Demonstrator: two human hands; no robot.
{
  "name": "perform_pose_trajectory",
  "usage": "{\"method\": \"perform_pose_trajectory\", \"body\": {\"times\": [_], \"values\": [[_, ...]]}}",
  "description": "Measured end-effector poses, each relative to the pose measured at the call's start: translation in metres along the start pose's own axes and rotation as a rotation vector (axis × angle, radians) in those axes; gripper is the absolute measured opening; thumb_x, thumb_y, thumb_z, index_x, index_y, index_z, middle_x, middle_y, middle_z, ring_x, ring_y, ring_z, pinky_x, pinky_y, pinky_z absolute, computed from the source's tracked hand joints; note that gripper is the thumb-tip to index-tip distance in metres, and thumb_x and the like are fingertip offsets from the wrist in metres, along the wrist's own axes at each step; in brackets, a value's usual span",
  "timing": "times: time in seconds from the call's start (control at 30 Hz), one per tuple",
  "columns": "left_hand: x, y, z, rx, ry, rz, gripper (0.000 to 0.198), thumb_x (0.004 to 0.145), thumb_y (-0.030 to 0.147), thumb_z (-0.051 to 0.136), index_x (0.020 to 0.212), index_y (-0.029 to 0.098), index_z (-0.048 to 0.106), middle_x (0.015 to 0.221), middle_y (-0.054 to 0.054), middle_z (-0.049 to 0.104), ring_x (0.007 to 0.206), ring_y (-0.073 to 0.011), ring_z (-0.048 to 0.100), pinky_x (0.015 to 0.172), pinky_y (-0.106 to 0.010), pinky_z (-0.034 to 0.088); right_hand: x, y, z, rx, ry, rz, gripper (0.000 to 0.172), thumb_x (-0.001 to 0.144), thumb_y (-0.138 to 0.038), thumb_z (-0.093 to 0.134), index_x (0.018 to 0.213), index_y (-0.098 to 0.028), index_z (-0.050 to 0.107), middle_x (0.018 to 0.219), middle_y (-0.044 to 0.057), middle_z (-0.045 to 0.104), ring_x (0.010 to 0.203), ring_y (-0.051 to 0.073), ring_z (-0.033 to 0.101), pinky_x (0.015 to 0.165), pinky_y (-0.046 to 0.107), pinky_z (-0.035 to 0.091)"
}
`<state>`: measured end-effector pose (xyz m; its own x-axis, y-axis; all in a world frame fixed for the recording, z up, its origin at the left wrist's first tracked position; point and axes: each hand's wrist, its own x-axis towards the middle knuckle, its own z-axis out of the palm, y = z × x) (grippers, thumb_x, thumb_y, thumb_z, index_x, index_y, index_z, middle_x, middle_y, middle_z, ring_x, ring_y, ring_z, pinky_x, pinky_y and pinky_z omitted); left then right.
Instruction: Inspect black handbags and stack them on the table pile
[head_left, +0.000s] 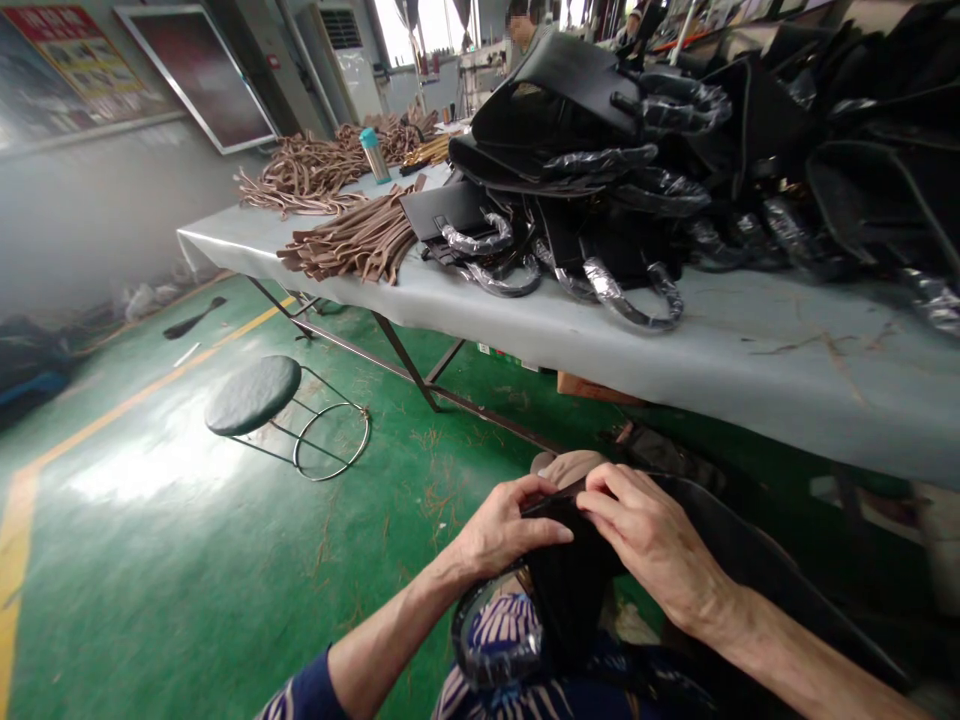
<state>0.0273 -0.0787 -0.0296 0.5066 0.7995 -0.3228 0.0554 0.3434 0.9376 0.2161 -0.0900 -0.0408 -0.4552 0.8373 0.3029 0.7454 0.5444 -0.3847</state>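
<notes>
Across my lap lies a black bag piece (574, 590), dark and soft-looking, with a rounded handle (499, 665) wrapped in clear plastic hanging at its left. My left hand (510, 525) grips the upper edge of the bag piece, thumb on the near side and fingers over the far side. Close beside it, my right hand (645, 530) pinches the same edge with its fingertips curled. Whether a small item sits between the right fingertips cannot be made out. The piece's far side is hidden behind both hands.
A long grey-covered table (750, 350) holds stacked black bags (555, 110) with plastic-wrapped handles, bundles of brown straps (360, 240) and a thermos (374, 155). A round stool (255, 395) stands on the green floor at left. Another person (521, 35) is at the back.
</notes>
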Motion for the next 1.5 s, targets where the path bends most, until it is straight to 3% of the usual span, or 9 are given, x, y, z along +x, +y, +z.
{"method": "perform_pose_trajectory", "body": {"times": [0.23, 0.43, 0.67, 0.93, 1.07, 1.23, 1.5], "values": [[-0.001, -0.008, -0.003, 0.027, 0.095, 0.015, 0.037, 0.063, 0.02, 0.07, 0.092, 0.017, 0.047, 0.063, 0.008, 0.046, 0.057, -0.0065, 0.038, 0.054, -0.019, 0.026, -0.004, -0.008, -0.003, 0.142, -0.088, -0.032, 0.021, 0.088, -0.015, 0.039, 0.078, -0.019, 0.057, 0.079, 0.003, 0.057, 0.077, 0.016, 0.053, 0.071, 0.03, 0.041], [-0.001, -0.01, -0.002, 0.054, 0.105, 0.008, 0.034, 0.065, 0.018, 0.067, 0.088, 0.018, 0.042, 0.064, 0.008, 0.046, 0.059, -0.0066, 0.039, 0.054, -0.019, 0.026, -0.001, -0.006, -0.002, 0.168, -0.077, 0.179, 0.019, 0.091, -0.026, 0.037, 0.091, -0.021, 0.056, 0.08, 0.002, 0.063, 0.074, 0.015, 0.059, 0.068, 0.028, 0.042], [-0.002, -0.009, 0.001, 0.16, 0.099, 0.044, 0.034, 0.065, 0.02, 0.068, 0.087, 0.018, 0.042, 0.066, 0.007, 0.048, 0.06, -0.0071, 0.04, 0.054, -0.02, 0.026, 0.021, -0.017, -0.014, 0.17, -0.328, 0.286, 0.03, 0.089, -0.037, 0.041, 0.073, -0.024, 0.064, 0.075, 0.0, 0.067, 0.072, 0.016, 0.061, 0.068, 0.027, 0.04], [0.0, -0.011, 0.001, 0.177, 0.109, 0.061, 0.033, 0.065, 0.02, 0.068, 0.087, 0.017, 0.044, 0.067, 0.006, 0.047, 0.061, -0.0073, 0.041, 0.054, -0.019, 0.028, 0.03, -0.015, -0.019, 0.244, -0.442, 0.272, 0.025, 0.082, -0.022, 0.041, 0.07, -0.022, 0.063, 0.081, 0.0, 0.063, 0.076, 0.014, 0.058, 0.07, 0.025, 0.038], [-0.003, -0.008, 0.003, 0.205, 0.113, 0.067, 0.032, 0.066, 0.02, 0.068, 0.088, 0.017, 0.044, 0.066, 0.007, 0.048, 0.06, -0.0073, 0.041, 0.053, -0.018, 0.029, 0.03, -0.015, -0.023, 0.354, -0.486, 0.433, 0.026, 0.083, -0.027, 0.039, 0.072, -0.023, 0.063, 0.075, -0.001, 0.063, 0.073, 0.014, 0.057, 0.064, 0.024, 0.036], [-0.006, -0.003, 0.009, 0.256, 0.147, 0.07, 0.03, 0.068, 0.016, 0.064, 0.093, 0.018, 0.048, 0.066, 0.006, 0.051, 0.058, -0.0076, 0.043, 0.053, -0.018, 0.032, 0.031, -0.012, -0.023, 0.335, -0.557, 0.601, 0.027, 0.076, -0.036, 0.046, 0.056, -0.019, 0.054, 0.054, -0.004, 0.052, 0.056, 0.012, 0.049, 0.048, 0.024, 0.024], [-0.005, -0.006, 0.009, 0.557, 0.203, 0.351, 0.013, 0.071, 0.014, 0.064, 0.084, 0.017, 0.065, 0.093, -0.004, 0.061, 0.088, -0.0159, 0.056, 0.078, -0.023, 0.042, 0.036, -0.014, -0.029, 0.33, -0.567, 0.625, 0.032, 0.073, -0.039, 0.049, 0.048, -0.018, 0.047, 0.05, -0.004, 0.043, 0.052, 0.01, 0.043, 0.046, 0.024, 0.019]]}}
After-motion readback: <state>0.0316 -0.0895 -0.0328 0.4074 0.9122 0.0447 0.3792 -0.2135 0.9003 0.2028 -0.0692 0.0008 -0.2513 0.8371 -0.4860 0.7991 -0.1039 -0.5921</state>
